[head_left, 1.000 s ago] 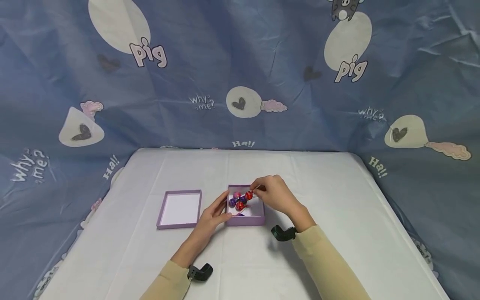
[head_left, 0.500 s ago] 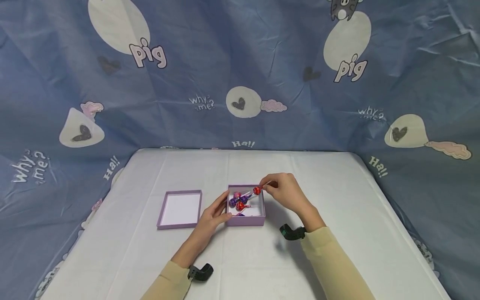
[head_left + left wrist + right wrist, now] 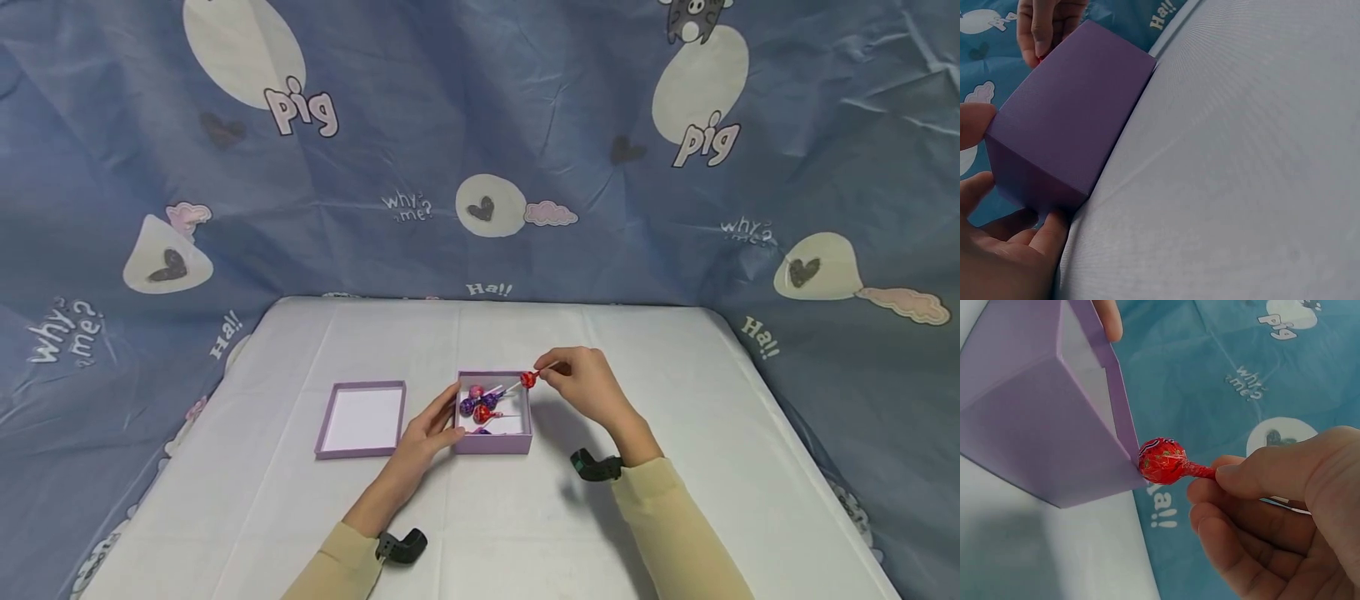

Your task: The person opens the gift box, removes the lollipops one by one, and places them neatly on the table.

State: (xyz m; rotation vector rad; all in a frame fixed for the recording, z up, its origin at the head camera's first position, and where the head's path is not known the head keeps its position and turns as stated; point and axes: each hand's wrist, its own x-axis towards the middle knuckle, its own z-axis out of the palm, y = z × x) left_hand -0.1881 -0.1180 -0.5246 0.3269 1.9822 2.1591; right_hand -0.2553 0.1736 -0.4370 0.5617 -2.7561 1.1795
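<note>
My right hand (image 3: pixel 585 382) pinches a red-wrapped lollipop (image 3: pixel 528 380) by its stick end. The candy ball is just at the box's right rim, in front of the corner in the right wrist view. My left hand (image 3: pixel 423 433) holds the left side of the purple box (image 3: pixel 491 445), thumb at the near-left corner and fingers along the left wall. Inside the box lie several lollipops: a red one (image 3: pixel 482 414), purple ones (image 3: pixel 467 407) and a pink one (image 3: pixel 476 391). In the left wrist view, the box's outer wall (image 3: pixel 1072 106) hides what lies within.
A shallow purple-rimmed lid (image 3: pixel 322 425) lies to the left of the box, white inside facing up. Both stand on a white-covered table (image 3: pixel 637 350). Behind it hangs a blue printed cloth (image 3: pixel 420 250). A dark device is strapped to each wrist.
My right hand has moved to the right, drawing the red lollipop from over the other lollipops to the box's right rim. My left hand and the box have stayed put.
</note>
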